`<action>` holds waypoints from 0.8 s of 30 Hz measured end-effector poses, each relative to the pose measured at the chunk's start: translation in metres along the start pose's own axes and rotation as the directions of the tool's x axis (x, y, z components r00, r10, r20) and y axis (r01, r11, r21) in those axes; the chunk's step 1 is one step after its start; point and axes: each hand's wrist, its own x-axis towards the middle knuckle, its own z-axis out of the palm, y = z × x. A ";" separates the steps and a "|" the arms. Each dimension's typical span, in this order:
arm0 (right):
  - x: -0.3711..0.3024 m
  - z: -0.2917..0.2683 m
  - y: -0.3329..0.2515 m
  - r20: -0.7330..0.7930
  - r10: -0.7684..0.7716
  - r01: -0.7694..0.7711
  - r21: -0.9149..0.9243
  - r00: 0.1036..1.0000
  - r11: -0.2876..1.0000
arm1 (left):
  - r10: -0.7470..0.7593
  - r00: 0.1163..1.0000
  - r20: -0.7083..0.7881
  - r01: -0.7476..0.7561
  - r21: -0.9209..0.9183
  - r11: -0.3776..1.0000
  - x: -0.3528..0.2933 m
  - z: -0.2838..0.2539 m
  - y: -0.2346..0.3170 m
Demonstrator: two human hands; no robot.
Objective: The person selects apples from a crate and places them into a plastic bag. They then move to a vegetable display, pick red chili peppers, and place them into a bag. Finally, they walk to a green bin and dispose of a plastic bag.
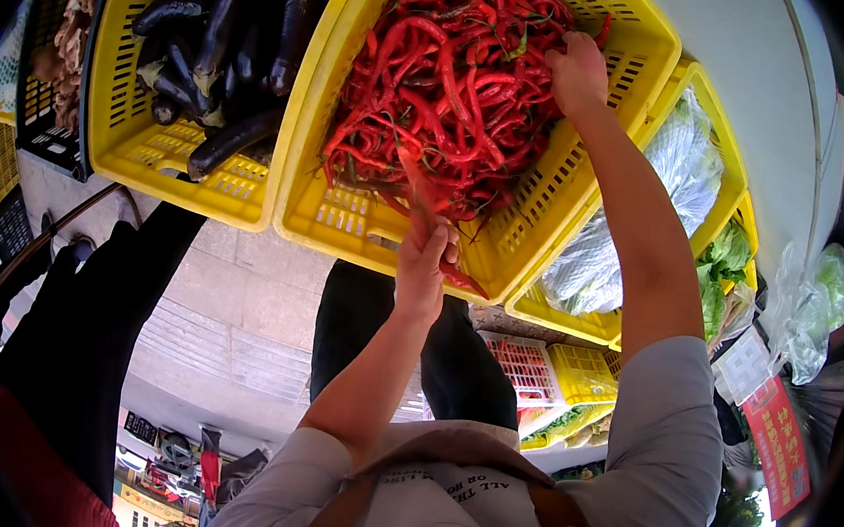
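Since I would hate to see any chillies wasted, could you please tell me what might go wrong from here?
The left hand holds red chillies near the front rim of the yellow crate, so a loosened grip might drop them outside. The right hand is at the tangled chilli pile, where pulling could snag or snap others.

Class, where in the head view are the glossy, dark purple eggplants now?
The eggplants lie at the head view's upper left, in a yellow slotted plastic crate, immediately left of a similar crate heaped with long red chilli peppers.
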 end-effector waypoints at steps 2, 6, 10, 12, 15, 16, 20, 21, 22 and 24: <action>-0.017 -0.018 0.010 0.170 -0.310 0.331 -0.108 0.935 0.938 | 0.005 1.000 -0.008 -0.005 -0.015 1.000 0.002 0.002 0.000; -0.097 -0.083 -0.025 0.373 -0.343 0.305 0.160 0.862 0.939 | 0.009 0.999 0.049 -0.011 0.037 0.999 0.000 0.009 -0.001; -0.159 -0.090 -0.058 0.405 -0.443 0.215 0.496 0.800 0.842 | 0.092 0.986 0.136 -0.099 0.050 0.994 0.000 0.016 -0.002; -0.176 -0.080 -0.071 0.378 -0.481 0.204 0.577 0.791 0.790 | 0.086 0.988 0.130 -0.092 0.042 0.995 0.001 0.019 0.000; -0.170 -0.070 -0.073 0.483 -0.440 0.042 0.636 0.757 0.770 | 0.032 0.998 0.051 -0.032 -0.009 0.999 0.001 0.022 0.011; -0.154 -0.065 -0.066 0.429 -0.315 0.005 0.585 0.846 0.811 | 0.056 0.998 0.025 -0.055 -0.048 0.997 0.005 0.017 0.011; -0.064 0.000 -0.011 -0.207 -0.017 0.061 0.212 0.978 0.975 | -0.057 0.998 0.009 0.057 -0.178 0.982 0.003 0.008 0.005; -0.045 0.026 0.007 -0.252 0.005 0.038 0.165 0.968 0.986 | -0.074 0.997 0.022 0.077 -0.177 0.981 0.003 0.009 0.005; -0.035 0.034 0.003 -0.287 0.013 0.023 0.121 0.958 0.992 | -0.085 0.996 0.024 0.088 -0.186 0.979 0.003 0.010 0.006; -0.031 0.041 0.002 -0.053 0.076 -0.066 0.177 0.996 0.982 | -0.078 0.997 0.014 0.079 -0.179 0.981 0.001 0.014 0.011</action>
